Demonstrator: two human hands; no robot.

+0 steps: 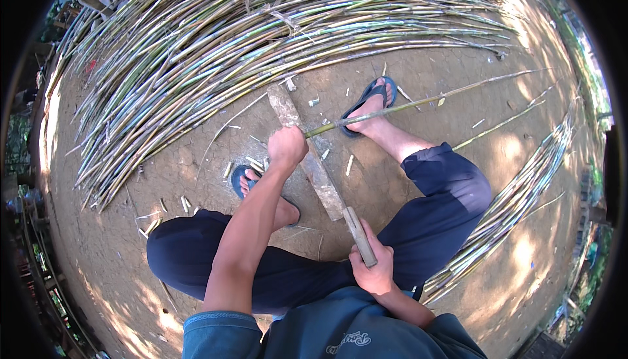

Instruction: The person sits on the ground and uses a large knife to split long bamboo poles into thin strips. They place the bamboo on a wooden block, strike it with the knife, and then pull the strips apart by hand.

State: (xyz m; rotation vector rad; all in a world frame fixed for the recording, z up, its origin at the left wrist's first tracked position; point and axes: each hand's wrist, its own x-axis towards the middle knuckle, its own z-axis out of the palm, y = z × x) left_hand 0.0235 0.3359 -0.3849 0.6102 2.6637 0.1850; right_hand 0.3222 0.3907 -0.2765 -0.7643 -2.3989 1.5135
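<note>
My left hand (287, 147) is closed round the thick end of a long, thin bamboo cane (392, 108). From that fist the cane stretches to the far right, passing over my right foot. Beneath the fist, a worn wooden plank (322, 185) lies slantwise on the ground between my feet. My right hand (374, 264), near my lap, grips a short, squared wooden handle (357, 229). Its far end meets the near end of the plank; whether the two are joined, or a blade is fixed to it, I cannot tell.
A broad heap of long bamboo canes (275, 38) covers the far ground. A narrower bundle (504, 215) lies to my right, with a loose cane (500, 126) nearby. Short cut pieces (350, 164) litter the dirt floor round my sandalled feet (371, 107).
</note>
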